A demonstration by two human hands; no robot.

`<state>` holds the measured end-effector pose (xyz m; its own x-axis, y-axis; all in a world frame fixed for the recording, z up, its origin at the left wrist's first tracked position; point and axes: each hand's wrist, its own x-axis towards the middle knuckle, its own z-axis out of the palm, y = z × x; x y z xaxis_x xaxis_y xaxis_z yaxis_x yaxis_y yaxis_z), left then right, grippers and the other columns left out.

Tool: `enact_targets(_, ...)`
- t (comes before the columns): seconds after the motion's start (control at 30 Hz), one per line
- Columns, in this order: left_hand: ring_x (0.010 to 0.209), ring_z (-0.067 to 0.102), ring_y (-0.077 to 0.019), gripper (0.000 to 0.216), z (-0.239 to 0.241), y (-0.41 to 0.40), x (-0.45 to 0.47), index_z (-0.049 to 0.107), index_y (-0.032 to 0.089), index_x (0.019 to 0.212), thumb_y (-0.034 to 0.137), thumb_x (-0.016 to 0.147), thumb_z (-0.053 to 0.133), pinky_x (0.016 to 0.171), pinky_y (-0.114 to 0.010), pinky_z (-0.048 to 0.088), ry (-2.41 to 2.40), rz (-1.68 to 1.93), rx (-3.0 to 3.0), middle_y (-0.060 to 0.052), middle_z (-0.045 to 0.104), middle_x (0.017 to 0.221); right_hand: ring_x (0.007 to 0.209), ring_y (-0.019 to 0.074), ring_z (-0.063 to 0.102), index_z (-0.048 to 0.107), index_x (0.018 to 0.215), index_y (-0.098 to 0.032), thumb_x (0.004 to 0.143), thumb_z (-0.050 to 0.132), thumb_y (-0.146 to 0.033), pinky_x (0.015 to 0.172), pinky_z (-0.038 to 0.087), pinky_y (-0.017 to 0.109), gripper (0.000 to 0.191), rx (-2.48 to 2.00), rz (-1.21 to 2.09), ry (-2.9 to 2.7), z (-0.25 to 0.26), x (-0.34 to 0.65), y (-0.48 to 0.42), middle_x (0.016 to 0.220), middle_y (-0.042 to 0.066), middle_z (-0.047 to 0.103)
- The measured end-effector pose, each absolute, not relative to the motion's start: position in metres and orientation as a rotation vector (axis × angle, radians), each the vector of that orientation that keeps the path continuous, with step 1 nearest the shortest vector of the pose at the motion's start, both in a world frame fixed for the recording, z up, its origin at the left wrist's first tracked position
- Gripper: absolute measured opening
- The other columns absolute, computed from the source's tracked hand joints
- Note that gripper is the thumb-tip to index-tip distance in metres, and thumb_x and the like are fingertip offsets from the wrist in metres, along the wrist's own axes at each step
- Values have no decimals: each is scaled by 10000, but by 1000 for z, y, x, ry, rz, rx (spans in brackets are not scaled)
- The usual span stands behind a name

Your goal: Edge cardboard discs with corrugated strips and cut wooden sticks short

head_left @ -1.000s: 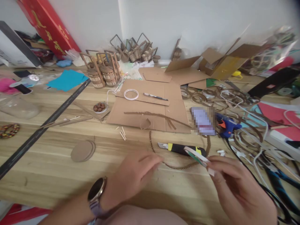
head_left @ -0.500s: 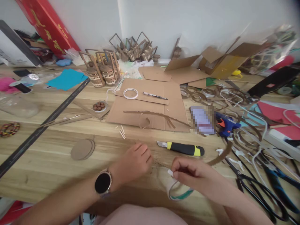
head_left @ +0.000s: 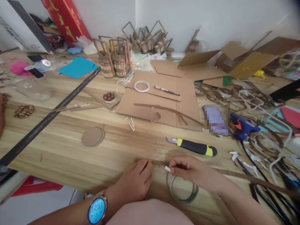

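Observation:
My left hand point(head_left: 139, 179), with a watch point(head_left: 97, 210) on its wrist, rests near the table's front edge. Its curled fingers hold the end of a narrow brown cardboard strip point(head_left: 160, 162). That strip runs across to my right hand point(head_left: 191, 170) and comes out behind it toward the right. Thumb and forefinger of my right hand pinch the white loose end of a tape roll point(head_left: 184, 201), which hangs just below. Beyond the hands lies a black-and-yellow utility knife point(head_left: 194, 147), its blade out to the left.
Cardboard sheets point(head_left: 161, 115) bear a white tape ring point(head_left: 142, 86) and a pen point(head_left: 167, 90). Round cardboard discs point(head_left: 92, 136) lie left. At right are a blue glue gun point(head_left: 243, 126), scissors point(head_left: 264, 200) and curled strips. Small woven baskets point(head_left: 120, 64) stand behind.
The view has turned, shifting the table's things. My left hand has drawn down toward the body, and its watch face has lit up. The right hand keeps its pinch on the tape.

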<state>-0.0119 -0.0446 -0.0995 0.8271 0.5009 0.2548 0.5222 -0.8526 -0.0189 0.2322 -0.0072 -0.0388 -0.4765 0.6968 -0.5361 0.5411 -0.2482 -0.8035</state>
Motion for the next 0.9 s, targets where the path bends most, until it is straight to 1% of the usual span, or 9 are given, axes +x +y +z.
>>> enact_targets(0.07,1124,603,-296,307,-104,-50,-16,636,62,1179,130,982,410,899,-412,529,-837,-388,-2903,-218,680,1187,589,112,379,580,717,-198,868,549,-407,532,301,232,259,-1546,1731,-1954,-34,227,-5,619,-47,446)
enact_targets(0.13,1165,589,-301,310,-107,-54,-18,621,68,1218,148,978,444,919,-413,524,-873,-405,-2903,-212,671,1229,587,117,395,577,701,-202,890,505,-354,528,294,237,254,-1552,1601,-2110,-29,217,-1,615,-41,467)
enact_targets(0.27,1111,607,-309,283,-110,-56,-19,632,79,1193,153,976,465,890,-443,542,-896,-517,-2895,-192,689,1197,613,129,463,620,721,-201,900,497,-270,547,312,243,228,-1541,1439,-2290,-23,193,12,646,-22,556)
enact_targets(0.37,1069,615,-308,243,-112,-53,-22,653,73,1123,134,969,476,872,-446,556,-864,-638,-2882,-172,708,1135,627,132,496,647,731,-196,889,537,-255,557,321,242,201,-1510,1456,-2328,-26,180,21,669,-12,601)
enact_targets(0.5,1102,597,-273,244,-109,-49,-33,659,73,1065,138,993,435,900,-378,554,-879,-715,-2913,-165,706,1098,590,119,527,645,728,-186,898,540,-226,527,333,223,205,-1465,1561,-2359,-36,177,26,638,-15,640)
enact_targets(0.57,1081,600,-248,266,-105,-47,-40,648,87,1081,121,1000,397,904,-364,553,-999,-709,-2947,-157,700,1102,586,115,541,650,757,-178,910,527,-217,521,342,216,200,-1470,1587,-2361,-41,178,25,647,-11,660)
enact_targets(0.67,978,618,-227,277,-97,-43,-45,622,103,1141,91,990,389,877,-375,559,-1328,-686,-2978,-126,698,1074,581,114,534,656,756,-175,916,525,-226,512,328,216,213,-1492,1566,-2381,-43,177,24,653,-5,667)
enact_targets(0.77,915,616,-228,225,-89,-37,-42,637,132,1114,114,976,461,831,-383,558,-1647,-635,-2979,-88,690,1005,566,107,517,655,715,-178,895,544,-209,510,303,217,214,-1510,1516,-2428,-41,173,24,632,-14,655)
enact_targets(0.9,920,606,-224,161,-79,-29,-37,679,169,1026,114,938,555,838,-369,529,-1934,-534,-3045,-62,664,978,560,102,524,668,705,-182,874,558,-194,515,288,219,202,-1541,1451,-2504,-37,168,26,622,-19,660)
